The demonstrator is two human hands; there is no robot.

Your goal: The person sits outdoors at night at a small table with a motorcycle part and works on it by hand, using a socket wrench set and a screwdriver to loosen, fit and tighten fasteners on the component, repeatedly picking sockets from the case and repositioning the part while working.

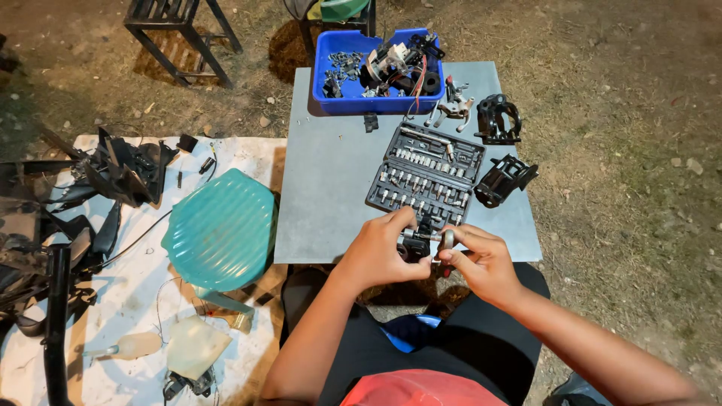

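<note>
Over the near edge of a grey table (331,195), my left hand (376,252) grips a small black mechanical part (412,244). My right hand (481,259) pinches a small metal tool (446,240) against that part. Just beyond my hands lies an open black socket set case (425,173) with rows of metal sockets.
A blue bin (338,56) of parts and wires stands at the table's far edge. Black bracket parts (498,119) (504,179) lie at the table's right. A teal plastic stool (219,229) stands at left. Black panels (120,169) lie on a white sheet (128,301).
</note>
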